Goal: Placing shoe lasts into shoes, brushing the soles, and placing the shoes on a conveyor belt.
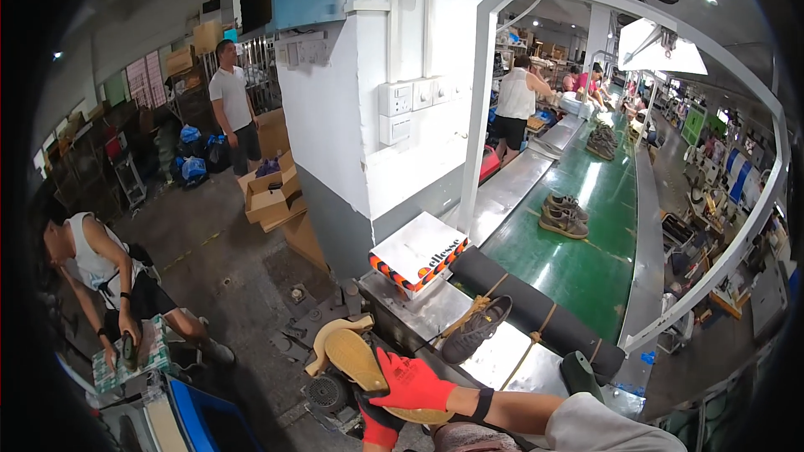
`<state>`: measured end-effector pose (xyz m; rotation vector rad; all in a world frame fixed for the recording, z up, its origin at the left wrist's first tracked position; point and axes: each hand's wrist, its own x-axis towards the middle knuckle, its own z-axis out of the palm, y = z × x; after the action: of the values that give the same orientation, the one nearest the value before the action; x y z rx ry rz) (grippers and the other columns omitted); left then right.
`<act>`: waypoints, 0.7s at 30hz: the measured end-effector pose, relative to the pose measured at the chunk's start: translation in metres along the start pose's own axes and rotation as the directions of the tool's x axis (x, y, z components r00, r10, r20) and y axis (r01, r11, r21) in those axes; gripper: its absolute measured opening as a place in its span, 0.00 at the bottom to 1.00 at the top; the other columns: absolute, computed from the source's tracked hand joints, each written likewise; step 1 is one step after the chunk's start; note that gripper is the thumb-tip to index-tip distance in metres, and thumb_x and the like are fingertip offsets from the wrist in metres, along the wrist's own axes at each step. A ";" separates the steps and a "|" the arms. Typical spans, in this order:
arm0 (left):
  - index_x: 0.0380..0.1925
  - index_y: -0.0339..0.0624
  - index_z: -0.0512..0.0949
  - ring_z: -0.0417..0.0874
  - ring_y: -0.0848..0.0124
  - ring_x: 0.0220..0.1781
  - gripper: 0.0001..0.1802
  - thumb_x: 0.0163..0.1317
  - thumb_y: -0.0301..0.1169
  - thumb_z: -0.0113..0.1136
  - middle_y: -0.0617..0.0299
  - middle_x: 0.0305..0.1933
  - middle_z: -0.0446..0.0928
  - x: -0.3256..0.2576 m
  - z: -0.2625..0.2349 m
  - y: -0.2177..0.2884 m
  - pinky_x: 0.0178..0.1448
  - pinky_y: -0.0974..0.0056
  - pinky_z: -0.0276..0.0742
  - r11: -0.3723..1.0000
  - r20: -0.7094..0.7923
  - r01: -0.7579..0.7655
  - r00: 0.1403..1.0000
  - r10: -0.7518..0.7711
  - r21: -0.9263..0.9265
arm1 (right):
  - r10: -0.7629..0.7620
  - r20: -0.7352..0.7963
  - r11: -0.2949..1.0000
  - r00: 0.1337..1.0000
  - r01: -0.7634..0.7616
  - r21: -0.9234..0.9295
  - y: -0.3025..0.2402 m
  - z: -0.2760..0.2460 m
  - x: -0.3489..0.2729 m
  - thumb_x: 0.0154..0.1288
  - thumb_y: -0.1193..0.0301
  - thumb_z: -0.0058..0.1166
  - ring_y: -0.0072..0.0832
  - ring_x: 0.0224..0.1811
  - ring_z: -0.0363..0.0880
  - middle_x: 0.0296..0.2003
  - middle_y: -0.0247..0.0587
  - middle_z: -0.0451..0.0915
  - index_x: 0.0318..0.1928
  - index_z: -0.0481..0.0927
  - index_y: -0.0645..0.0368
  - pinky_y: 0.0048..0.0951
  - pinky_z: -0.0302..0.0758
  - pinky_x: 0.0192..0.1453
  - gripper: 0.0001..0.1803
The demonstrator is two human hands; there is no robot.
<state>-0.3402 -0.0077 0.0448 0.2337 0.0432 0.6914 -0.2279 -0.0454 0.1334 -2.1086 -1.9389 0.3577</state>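
A tan shoe sole (pixel 352 356) faces up at the lower middle, its length slanting toward me. Whether an upper is attached beneath cannot be made out. Across its middle lies my right hand (pixel 412 382) in a red glove, fingers closed around it. My left hand (pixel 379 431), in a red and black glove, is lower down and grips the sole from below, with its fingers partly hidden. Just beyond the sole is a curved tan piece (pixel 320 343). A dark lace-up shoe (pixel 476 331) rests on the metal ledge to the right.
A shoebox (pixel 419 251) stands on the ledge beside a white pillar (pixel 327 109). A dark roll (pixel 528 305) tied with cord lies along the green conveyor (pixel 578 276), which carries shoes (pixel 564 218). A motor (pixel 328 393) sits below. Co-workers are at left and far right.
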 end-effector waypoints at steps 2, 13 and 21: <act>0.72 0.50 0.66 0.70 0.55 0.71 0.37 0.73 0.61 0.39 0.58 0.73 0.69 0.006 -0.068 0.001 0.77 0.47 0.62 0.998 -0.067 -0.056 0.996 0.057 0.012 | -0.033 -0.012 0.999 0.999 0.033 0.009 -0.010 0.013 -0.002 0.60 0.32 0.52 0.51 0.54 0.78 0.56 0.66 0.72 0.74 0.49 0.75 0.41 0.75 0.58 0.63; 0.67 0.51 0.71 0.73 0.57 0.69 0.39 0.72 0.66 0.36 0.62 0.69 0.74 0.003 -0.046 -0.009 0.75 0.51 0.66 0.991 -0.240 -0.130 0.962 0.127 0.003 | 0.000 -0.097 0.998 0.995 0.006 0.066 -0.008 0.015 -0.016 0.58 0.29 0.51 0.47 0.72 0.65 0.70 0.65 0.63 0.73 0.52 0.76 0.38 0.66 0.72 0.64; 0.70 0.50 0.68 0.72 0.58 0.70 0.37 0.72 0.62 0.42 0.61 0.69 0.73 -0.010 -0.036 -0.011 0.75 0.52 0.65 0.991 -0.264 -0.117 0.955 0.131 0.070 | -0.039 -0.201 0.990 0.979 0.065 0.122 -0.014 0.011 -0.035 0.56 0.36 0.60 0.50 0.71 0.67 0.68 0.66 0.65 0.71 0.54 0.79 0.42 0.66 0.72 0.63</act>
<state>-0.3452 -0.0155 0.0065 0.1935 0.3092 0.8447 -0.2480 -0.0786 0.1280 -1.9292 -1.8035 0.2437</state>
